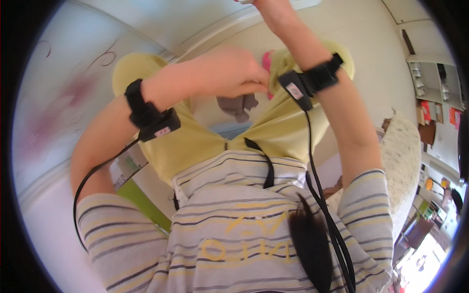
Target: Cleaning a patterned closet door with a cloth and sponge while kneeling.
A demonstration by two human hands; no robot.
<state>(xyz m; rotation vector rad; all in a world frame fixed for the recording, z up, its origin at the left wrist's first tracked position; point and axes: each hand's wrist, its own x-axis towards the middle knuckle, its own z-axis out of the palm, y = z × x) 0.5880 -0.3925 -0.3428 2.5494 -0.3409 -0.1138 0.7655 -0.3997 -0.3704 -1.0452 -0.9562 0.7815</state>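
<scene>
My left hand (234,73) reaches across above my lap, slightly blurred, with its fingers curled closed. Its fingertips are by a bright pink thing (266,61) beside my yellow trousers (293,129); whether they grip anything is hidden. At the top edge my right hand (264,4) is mostly cut off. A small whitish piece (245,1) shows at its fingers, too little of it to name. Below my left hand, between my knees, lies a grey-brown checked fabric thing (238,106). Both wrists carry black strapped boxes with cables.
A pale glossy panel with a reddish flower pattern (73,97) stands along the left. On the right are a cream patterned covered surface (400,161) and white shelves (435,80) with small items. A black cable (320,190) hangs down from my right wrist.
</scene>
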